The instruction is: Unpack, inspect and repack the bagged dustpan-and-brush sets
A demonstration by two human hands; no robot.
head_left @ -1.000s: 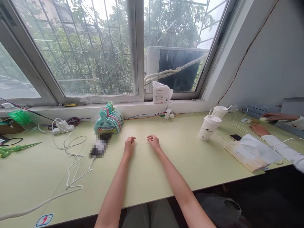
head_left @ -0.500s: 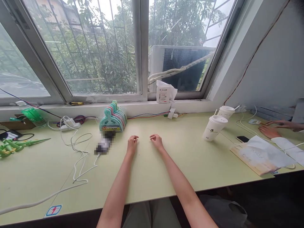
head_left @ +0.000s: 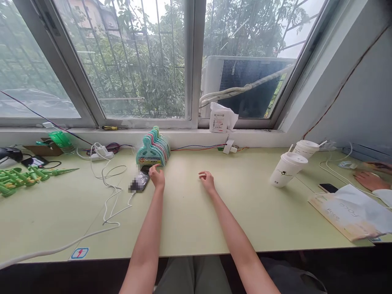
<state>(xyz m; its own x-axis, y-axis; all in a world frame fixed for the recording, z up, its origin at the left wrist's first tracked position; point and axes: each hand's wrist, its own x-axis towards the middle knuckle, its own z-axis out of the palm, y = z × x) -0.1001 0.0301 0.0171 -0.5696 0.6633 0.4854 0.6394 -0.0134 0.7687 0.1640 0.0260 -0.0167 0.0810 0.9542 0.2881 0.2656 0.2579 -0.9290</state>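
Center-left on the desk (head_left: pixel 180 220), left hand (head_left: pixel 157 177) sits by the right edge of a phone (head_left: pixel 145 176): fingers bent, loosely spread, nothing visible in the grip. Can't tell if the fingertips touch the phone or sit just above it. Right hand (head_left: pixel 207 181) well apart, over bare desktop; fingers half curled, tips slightly parted, holding nothing. Phone lies flat, partly pixelated, white cable (head_left: pixel 119 224) at its near end. Just behind it: upright stack of teal and pink plastic pieces (head_left: pixel 152 149). Leftward: white power strip (head_left: pixel 102 155), then green plastic pieces (head_left: pixel 27 179). Rightward: two lidded drink cups (head_left: pixel 288 169), dark smartphone (head_left: pixel 327 188), tissue pack (head_left: pixel 349 212), co-worker's hand (head_left: pixel 372 181) behind that. White-wrapped pack (head_left: pixel 222 118) on the windowsill (head_left: pixel 180 134).
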